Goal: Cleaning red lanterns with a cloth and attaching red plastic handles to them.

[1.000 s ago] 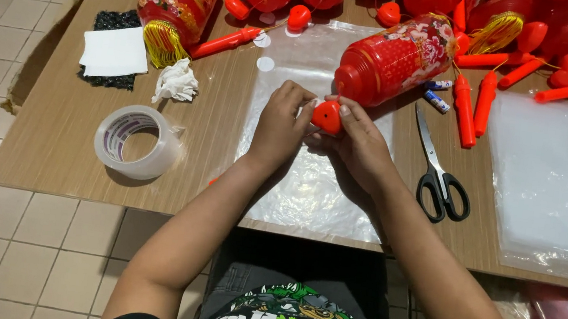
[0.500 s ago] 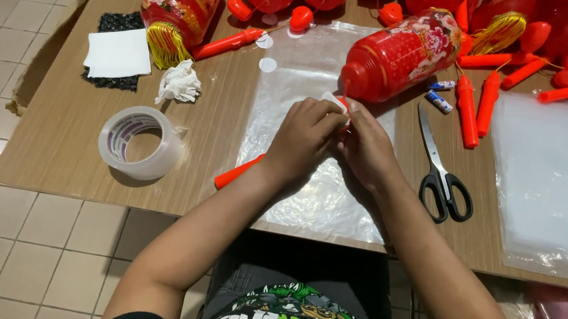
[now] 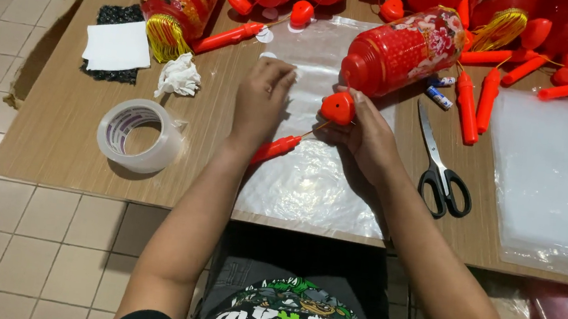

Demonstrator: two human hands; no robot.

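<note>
My right hand (image 3: 365, 137) grips a small red heart-shaped plastic piece (image 3: 338, 106) joined by a thin stick to a red handle (image 3: 274, 148). The handle lies on a clear plastic sheet (image 3: 310, 184) spread on the wooden table (image 3: 52, 126). My left hand (image 3: 261, 100) rests flat on the sheet's left edge, fingers spread, holding nothing. A red cylindrical lantern (image 3: 403, 48) lies just beyond my right hand, close to the heart piece.
A roll of clear tape (image 3: 138, 134) and crumpled white paper (image 3: 178, 75) sit at left. Black-handled scissors (image 3: 439, 170) lie right of my hand. Several red handles, lanterns and a stack of plastic sheets (image 3: 560, 177) fill the far and right side.
My hands have parted. The left moved off to the sheet's left edge; the right now holds the red heart piece alone, with its handle lying in view on the sheet.
</note>
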